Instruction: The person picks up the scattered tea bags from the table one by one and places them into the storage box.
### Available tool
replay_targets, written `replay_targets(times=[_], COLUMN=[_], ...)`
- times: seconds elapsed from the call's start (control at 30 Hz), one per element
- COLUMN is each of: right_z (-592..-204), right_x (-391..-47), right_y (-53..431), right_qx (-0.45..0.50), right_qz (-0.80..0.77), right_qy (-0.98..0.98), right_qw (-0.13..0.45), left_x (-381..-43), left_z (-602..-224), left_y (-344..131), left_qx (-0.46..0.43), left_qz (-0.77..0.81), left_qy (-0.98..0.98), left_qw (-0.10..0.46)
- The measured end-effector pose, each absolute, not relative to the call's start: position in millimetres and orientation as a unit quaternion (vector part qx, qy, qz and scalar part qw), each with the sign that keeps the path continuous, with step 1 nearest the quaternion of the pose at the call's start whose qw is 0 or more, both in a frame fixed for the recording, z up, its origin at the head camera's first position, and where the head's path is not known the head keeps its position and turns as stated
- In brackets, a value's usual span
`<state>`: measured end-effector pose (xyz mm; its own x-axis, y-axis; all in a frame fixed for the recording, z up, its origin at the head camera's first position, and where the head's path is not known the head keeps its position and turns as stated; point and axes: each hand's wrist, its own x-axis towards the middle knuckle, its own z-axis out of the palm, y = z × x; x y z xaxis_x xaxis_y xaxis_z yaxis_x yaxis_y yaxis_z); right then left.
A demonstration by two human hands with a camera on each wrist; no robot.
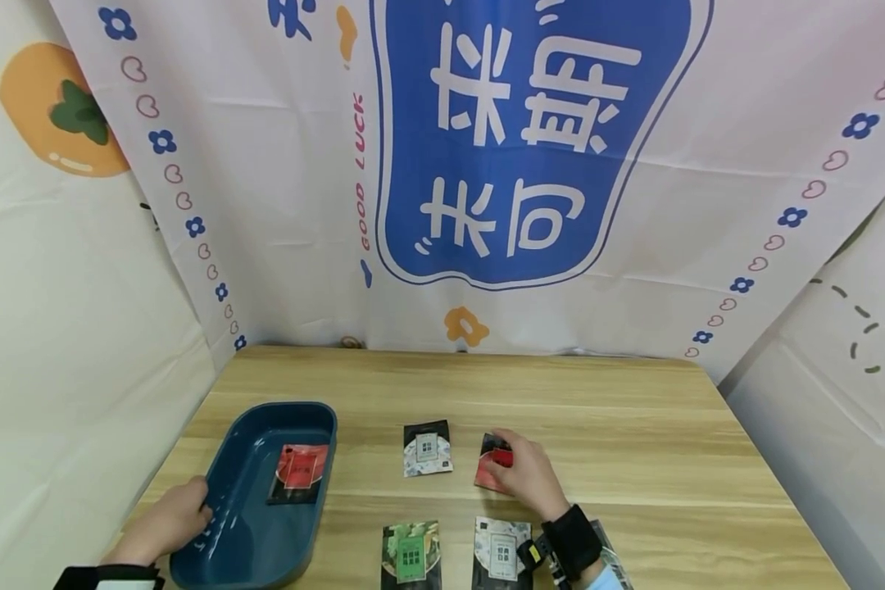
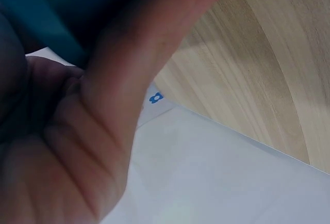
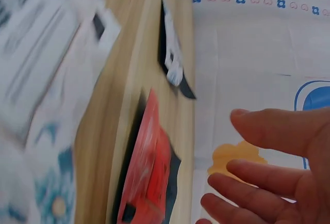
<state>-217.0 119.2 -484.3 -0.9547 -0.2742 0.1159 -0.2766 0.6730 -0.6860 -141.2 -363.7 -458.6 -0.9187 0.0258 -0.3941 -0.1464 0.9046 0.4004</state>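
Observation:
My left hand (image 1: pixel 168 518) grips the left rim of a dark blue tray (image 1: pixel 239 475). In the left wrist view its thumb lies along the tray's wall. A red-and-black packet (image 1: pixel 300 471) lies inside the tray, toward its right side. Over another red-and-black packet (image 1: pixel 488 480) on the table hovers my right hand (image 1: pixel 534 475), thumb and fingers spread apart. The right wrist view shows a gap between those fingers and the packet. To its left lies a smaller white-and-black packet (image 1: pixel 428 449).
Nearer me lie a green packet (image 1: pixel 410 553) and a larger white-and-black packet (image 1: pixel 497 549). Another packet (image 1: pixel 614 559) is partly hidden by my right wrist. The wooden table (image 1: pixel 597 401) ends at a printed cloth (image 1: pixel 302 246) behind and on the sides.

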Motion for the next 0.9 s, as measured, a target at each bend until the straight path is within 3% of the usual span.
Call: replay_targets(times=[0.27, 0.57, 0.9], right_z=[-487.2, -494.2, -502.4], right_x=[-218.9, -221.6, -223.3], right_y=[124.8, 125.8, 128.6], right_qx=[0.152, 0.152, 0.170], right_qz=[0.333, 0.295, 0.274], right_qy=[-0.931, -0.943, -0.947], right_qw=[0.012, -0.030, -0.012], left_x=[-142.4, -142.4, -142.8], left_z=[-457.9, -455.1, -453.4], left_y=[-363.7, -364.0, -364.6], left_qx=[-0.035, -0.036, -0.038], left_qz=[0.221, 0.222, 0.224], left_qy=[0.954, 0.953, 0.951], left_qw=[0.199, 0.203, 0.209])
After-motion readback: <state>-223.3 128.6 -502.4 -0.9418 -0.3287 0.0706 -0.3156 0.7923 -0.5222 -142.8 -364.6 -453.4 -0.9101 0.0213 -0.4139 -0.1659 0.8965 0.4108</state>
